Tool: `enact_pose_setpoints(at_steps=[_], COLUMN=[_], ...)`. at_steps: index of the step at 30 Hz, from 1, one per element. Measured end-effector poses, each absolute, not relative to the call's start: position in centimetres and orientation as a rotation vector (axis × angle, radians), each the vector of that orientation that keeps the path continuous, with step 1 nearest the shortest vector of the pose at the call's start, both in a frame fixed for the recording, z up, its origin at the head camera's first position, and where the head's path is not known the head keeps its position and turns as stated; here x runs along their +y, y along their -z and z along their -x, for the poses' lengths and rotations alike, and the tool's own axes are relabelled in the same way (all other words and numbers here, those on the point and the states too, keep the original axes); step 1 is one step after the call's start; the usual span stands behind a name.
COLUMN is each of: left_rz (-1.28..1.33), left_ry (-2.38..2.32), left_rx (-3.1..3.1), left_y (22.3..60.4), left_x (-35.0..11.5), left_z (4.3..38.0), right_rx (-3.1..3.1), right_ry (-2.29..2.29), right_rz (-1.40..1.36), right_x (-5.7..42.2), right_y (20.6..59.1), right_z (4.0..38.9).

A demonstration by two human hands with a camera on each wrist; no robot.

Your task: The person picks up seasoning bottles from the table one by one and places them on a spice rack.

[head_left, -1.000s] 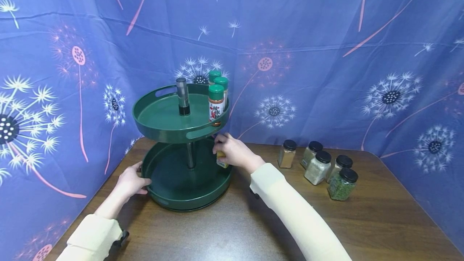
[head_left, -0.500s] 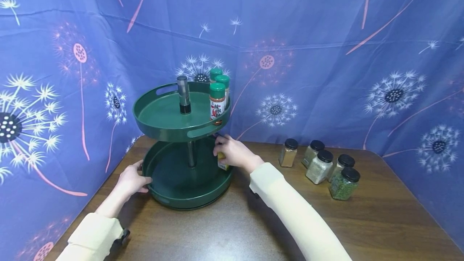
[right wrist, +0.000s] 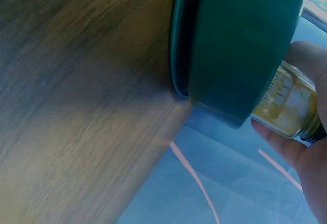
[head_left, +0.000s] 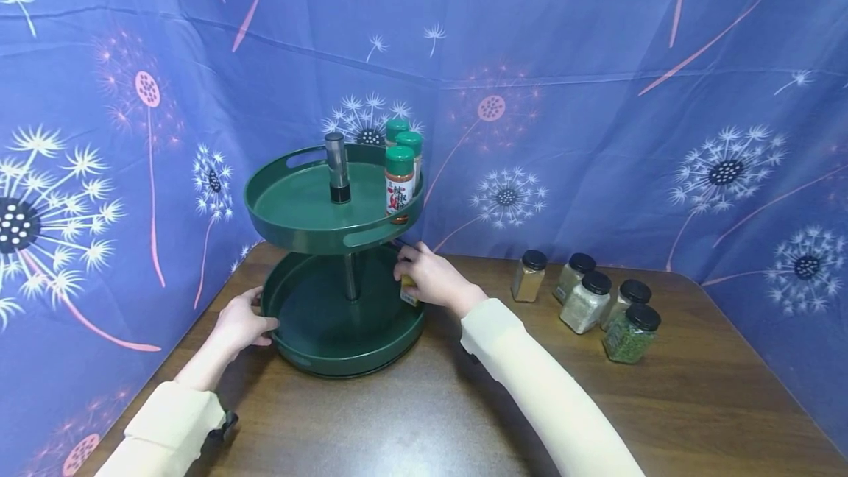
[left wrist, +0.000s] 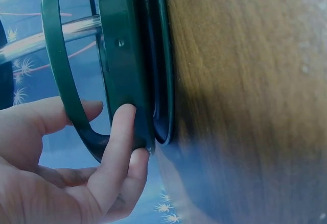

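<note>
A blue dandelion-print cloth (head_left: 583, 57) hangs behind the brown wooden table (head_left: 715, 374).

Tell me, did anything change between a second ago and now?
Only the whole head view shifted slightly. Nothing was grabbed or let go. The right grip still holds the yellow jar at the lower tray, the left grip still holds that tray, and the other jars and bottles stayed put.

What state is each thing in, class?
Left hand: gripping lower tray
Right hand: gripping yellow spice jar
Yellow spice jar: held, partly hidden
Lower tray: held at left
Upper tray: partly loaded
Chili powder bottle: upright, capped
Two other green-capped bottles: upright, capped
Green herb jar: upright, lidded
Four other black-lidded jars: upright, lidded
</note>
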State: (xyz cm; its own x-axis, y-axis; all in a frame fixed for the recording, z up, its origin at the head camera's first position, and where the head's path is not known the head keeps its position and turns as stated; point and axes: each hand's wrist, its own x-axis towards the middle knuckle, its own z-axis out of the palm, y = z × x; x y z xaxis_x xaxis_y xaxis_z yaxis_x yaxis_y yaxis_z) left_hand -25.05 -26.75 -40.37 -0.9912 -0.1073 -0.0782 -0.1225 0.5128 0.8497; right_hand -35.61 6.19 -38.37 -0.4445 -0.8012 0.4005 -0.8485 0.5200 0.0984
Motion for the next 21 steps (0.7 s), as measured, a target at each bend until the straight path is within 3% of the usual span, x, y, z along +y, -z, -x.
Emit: enact_pose_setpoints(at_steps=[21], left_rz=[0.239], left_ry=[-1.506], left_rx=[2.763], left_y=[40.7], left_x=[-27.3], left_z=[25.8], right_rx=[-2.517], right_ry=[-0.194], right_rz=[-1.351], right_x=[7.2], right_y=[35.6], right_z=[34.4])
